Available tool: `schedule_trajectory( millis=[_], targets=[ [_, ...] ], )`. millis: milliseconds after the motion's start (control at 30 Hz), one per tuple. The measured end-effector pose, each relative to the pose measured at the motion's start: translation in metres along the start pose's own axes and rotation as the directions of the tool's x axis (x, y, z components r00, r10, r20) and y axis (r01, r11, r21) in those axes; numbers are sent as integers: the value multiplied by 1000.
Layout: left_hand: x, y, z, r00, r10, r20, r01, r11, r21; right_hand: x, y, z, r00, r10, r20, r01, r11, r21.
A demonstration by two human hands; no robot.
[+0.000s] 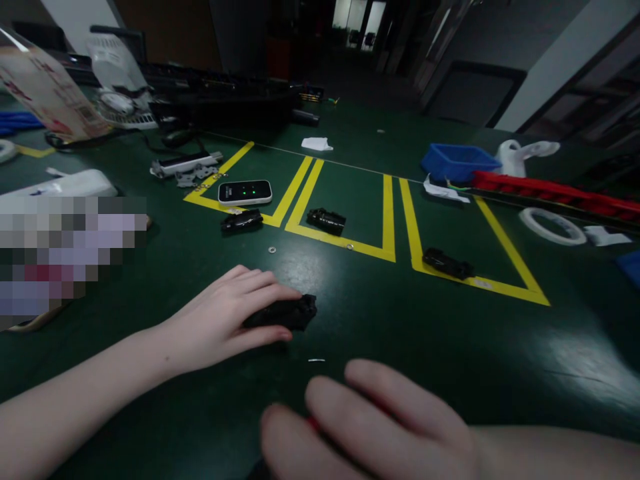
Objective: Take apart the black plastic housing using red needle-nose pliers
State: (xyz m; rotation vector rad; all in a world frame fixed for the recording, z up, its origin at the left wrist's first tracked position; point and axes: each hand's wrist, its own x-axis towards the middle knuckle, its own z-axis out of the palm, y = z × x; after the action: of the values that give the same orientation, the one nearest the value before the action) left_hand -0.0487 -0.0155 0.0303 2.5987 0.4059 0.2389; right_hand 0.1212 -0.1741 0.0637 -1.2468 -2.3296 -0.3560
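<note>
Right hand [400, 433] curls round something red [313, 424], left hand [223, 311] holds black part [301, 313], room before yellow tape [370, 253]

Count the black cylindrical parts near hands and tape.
4: one part in the left hand; left part, middle part, right part by yellow tape. The right hand may hide more.

The green table [380, 313] bears yellow tape [389, 217], black parts [327, 221] and a blue bin [457, 163].

Your left hand [243, 307] has a black cylindrical part [302, 315] under it; your tabletop [500, 360] is dark green, patterned with angular yellow lines [389, 217]. Far right, you have a blue plastic bin [457, 164] and a red ridged strip [555, 190].
</note>
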Motion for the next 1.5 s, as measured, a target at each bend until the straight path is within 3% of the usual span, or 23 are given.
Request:
schedule_trajectory(
  millis=[33, 100, 233, 400, 467, 600, 700, 800, 900, 1033, 1133, 1233, 1300, 1367, 1433, 1500],
  targets=[
    [0, -1, 0, 1000, -2, -4, 2, 1000, 6, 0, 5, -3, 994, -47, -96, 50, 998, 25],
    [1, -2, 1, 1000, 3, -2, -3, 1000, 7, -4, 17, -10, 989, 7, -146, -1, 999, 37],
    [3, -6, 0, 999, 51, 4, -51, 998, -24, -21, 39, -24, 996, 93, -15, -93, 996, -5],
    [0, 4, -7, 972, 90, -219, -117, 987, -112, -39, 56, -32, 986, 166, -25, -168, 979, -113],
    [-1, 16, -9, 959, 133, -252, -166, 979, -115, -40, 58, -33, 987, 159, -28, -161, 976, -145],
    [-1, 40, -9, 985, 155, -75, -160, 985, -69, -32, 56, -32, 995, 99, -20, -101, 980, -174],
    [-1, 48, -11, 996, 87, 18, -82, 979, -187, -24, 55, -32, 999, 42, -19, -45, 978, -205],
    [-3, 49, -15, 999, 14, 41, 1, 937, -349, -19, 54, -34, 998, 33, -58, -45, 973, -225],
    [-7, 50, -16, 999, -45, 29, 54, 889, -455, -20, 53, -38, 982, 121, -147, -151, 966, -210],
    [-7, 54, -16, 993, -88, 79, 118, 767, -630, -31, 45, -40, 892, 382, -242, -374, 924, 80],
    [-4, 57, -15, 982, -60, 181, 182, 573, -799, -41, 35, -37, 796, 530, -292, -405, 825, 393],
    [0, 58, -12, 971, 4, 237, 216, 400, -891, -47, 26, -28, 727, 660, -187, -388, 621, 681],
    [2, 56, -9, 967, 48, 249, 222, 315, -923, -51, 21, -23, 719, 694, -39, -370, 430, 823],
    [4, 53, -6, 960, 87, 268, 242, 232, -942, -54, 15, -20, 712, 701, 46, -358, 306, 882],
    [4, 50, -5, 947, 120, 299, 278, 166, -946, -57, 8, -21, 694, 718, 60, -370, 284, 885],
    [4, 48, -6, 934, 139, 331, 313, 135, -940, -58, 0, -25, 681, 731, 44, -396, 318, 861]
  ],
)
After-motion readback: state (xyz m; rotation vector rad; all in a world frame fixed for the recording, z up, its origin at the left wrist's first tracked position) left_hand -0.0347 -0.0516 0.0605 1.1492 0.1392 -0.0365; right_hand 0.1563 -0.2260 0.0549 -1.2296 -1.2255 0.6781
